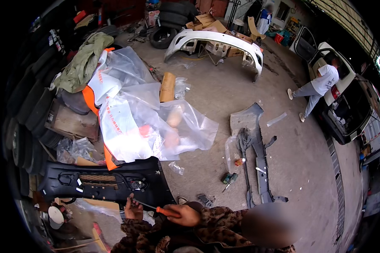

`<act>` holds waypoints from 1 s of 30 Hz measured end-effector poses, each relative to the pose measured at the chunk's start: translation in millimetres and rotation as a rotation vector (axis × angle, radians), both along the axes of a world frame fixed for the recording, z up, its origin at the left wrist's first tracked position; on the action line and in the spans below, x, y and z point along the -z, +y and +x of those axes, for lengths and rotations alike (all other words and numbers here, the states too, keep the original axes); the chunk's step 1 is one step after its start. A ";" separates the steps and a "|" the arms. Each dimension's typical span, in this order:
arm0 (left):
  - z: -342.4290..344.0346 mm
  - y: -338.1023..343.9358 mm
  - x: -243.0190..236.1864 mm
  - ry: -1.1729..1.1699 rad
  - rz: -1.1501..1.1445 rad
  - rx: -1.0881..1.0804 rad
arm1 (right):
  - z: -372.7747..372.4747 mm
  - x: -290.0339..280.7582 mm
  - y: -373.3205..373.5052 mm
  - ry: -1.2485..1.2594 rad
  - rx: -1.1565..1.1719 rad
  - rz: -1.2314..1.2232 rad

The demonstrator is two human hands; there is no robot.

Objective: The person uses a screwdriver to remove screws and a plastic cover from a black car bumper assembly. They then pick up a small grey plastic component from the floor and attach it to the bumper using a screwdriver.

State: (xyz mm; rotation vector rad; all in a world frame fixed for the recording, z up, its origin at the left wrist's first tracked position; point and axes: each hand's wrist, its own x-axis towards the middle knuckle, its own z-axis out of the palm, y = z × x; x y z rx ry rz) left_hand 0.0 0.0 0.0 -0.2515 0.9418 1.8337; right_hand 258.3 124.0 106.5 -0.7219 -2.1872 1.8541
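My right hand (186, 215) is wrapped round the orange-red handle of a screwdriver (166, 211), its thin shaft running left toward my other hand. My left hand (133, 209) is raised with curled fingers close to the shaft's far end. Whatever is between those fingers is too small to make out. Just beyond both hands lies a black car bumper (145, 173), its inner side up, with a tan mesh grille (98, 180) and a round fitting in it. Brown patterned sleeves cover my forearms.
Clear plastic sheeting (190, 128) and a brown roll (167, 87) lie ahead. A white bumper (217, 37) stands farther back. Right are a green cordless drill (229, 178) and long grey car parts (259, 168). Tyres (29, 101) line the left. A person (323, 82) stands by an open car (346, 107).
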 end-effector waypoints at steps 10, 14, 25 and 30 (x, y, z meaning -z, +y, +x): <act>-76.1 -37.0 25.6 -0.103 -0.045 -0.074 | -78.4 4.5 -55.1 0.051 0.063 0.181; -100.9 -32.1 21.8 -0.088 -0.109 -0.040 | -109.8 0.9 -75.9 -0.019 0.103 0.273; -157.0 -24.4 30.0 -0.076 -0.207 0.100 | -166.9 -14.4 -107.7 -0.100 0.171 0.464; -173.1 -28.5 31.2 -0.119 -0.082 0.103 | -182.3 -15.6 -112.8 -0.119 0.143 0.494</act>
